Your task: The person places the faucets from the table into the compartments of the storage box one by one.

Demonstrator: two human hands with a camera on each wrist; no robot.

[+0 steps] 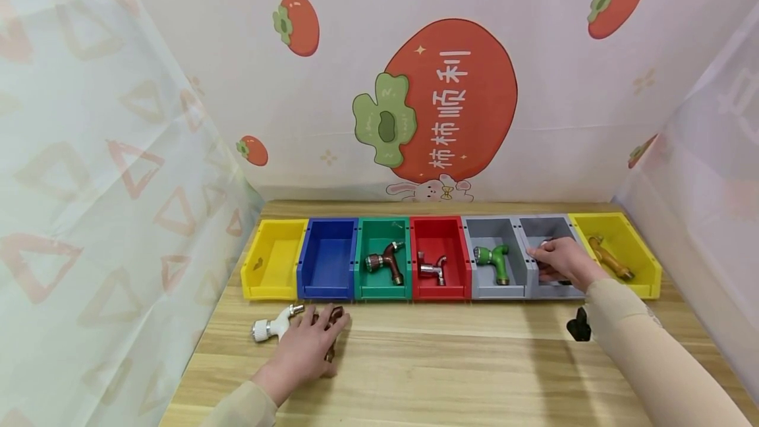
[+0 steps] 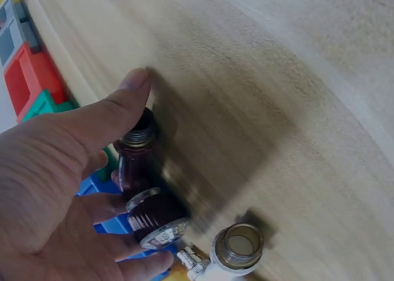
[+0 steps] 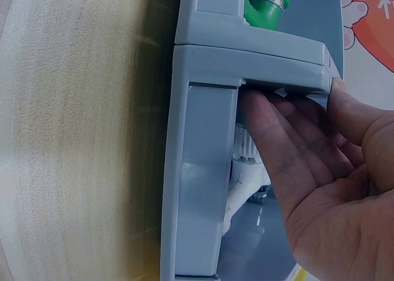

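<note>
My left hand [image 1: 308, 348] is over a dark brown-red tap [image 2: 136, 170] on the table. Its thumb is stretched out past the threaded end, and the other fingers lie loosely along the far side. Close by lies a white tap [image 1: 274, 327], partly covered by this hand in the head view. My right hand [image 1: 563, 261] reaches into the right grey bin [image 1: 548, 292], fingers fairly straight along the inside of the divider and thumb at its top edge. Below those fingers, a white tap [image 3: 246, 179] lies in that bin, partly hidden.
Left to right stand a yellow bin [image 1: 269, 292], blue bin [image 1: 326, 292], green bin with a brown tap [image 1: 391, 261], red bin with a red-and-chrome tap [image 1: 435, 270], grey bin with a green tap [image 1: 498, 262], and yellow bin with a yellow tap [image 1: 607, 259]. A black object [image 1: 579, 326] lies beside the right sleeve.
</note>
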